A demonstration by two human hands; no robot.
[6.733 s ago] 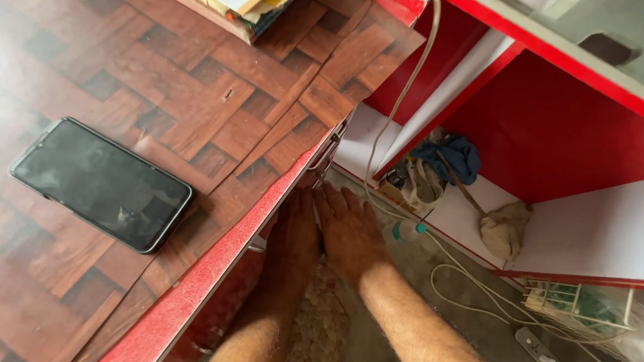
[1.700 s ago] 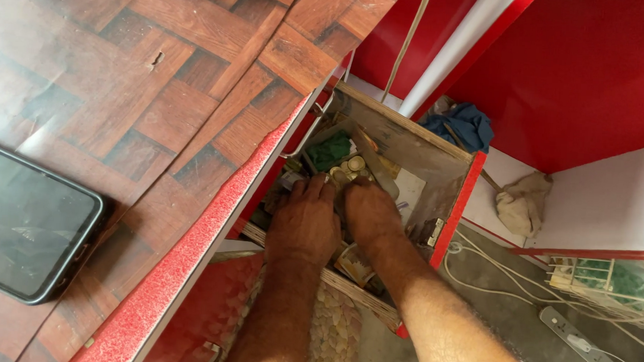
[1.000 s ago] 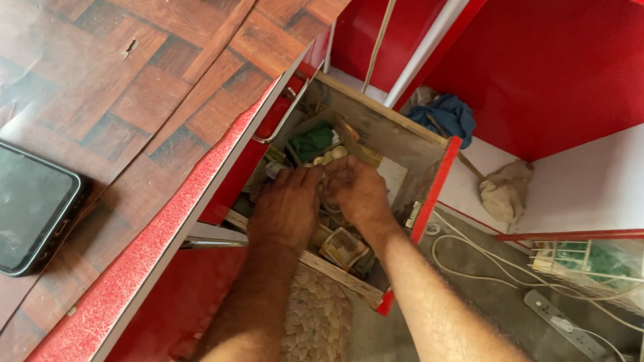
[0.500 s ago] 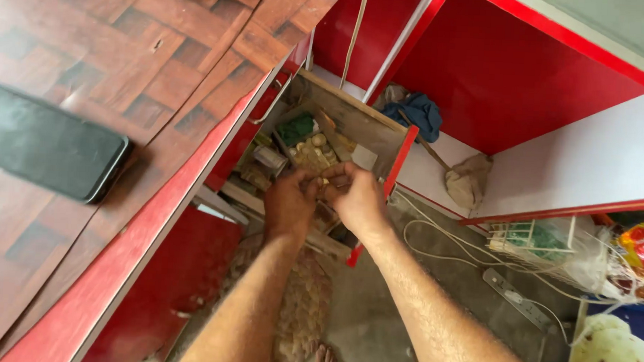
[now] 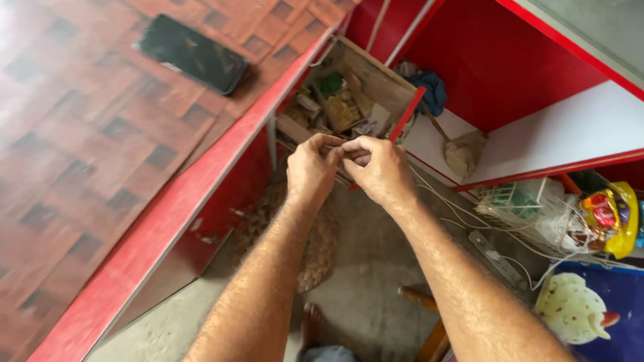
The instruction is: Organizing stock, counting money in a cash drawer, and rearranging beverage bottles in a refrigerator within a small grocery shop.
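My hands have come up out of the open drawer [image 5: 355, 95] and now meet just in front of its red edge. My left hand [image 5: 314, 166] and right hand [image 5: 380, 168] touch at the fingertips, each grip pressed together on something too small to make out. The drawer stays open, full of odds and ends, under the bench [image 5: 84, 156], where a phone [image 5: 192, 53] lies.

Brown woven-pattern tabletop [image 5: 84, 156] with red edge, black phone [image 5: 192, 54], red-fronted drawer [image 5: 355, 95], blue cloth [image 5: 433, 92]
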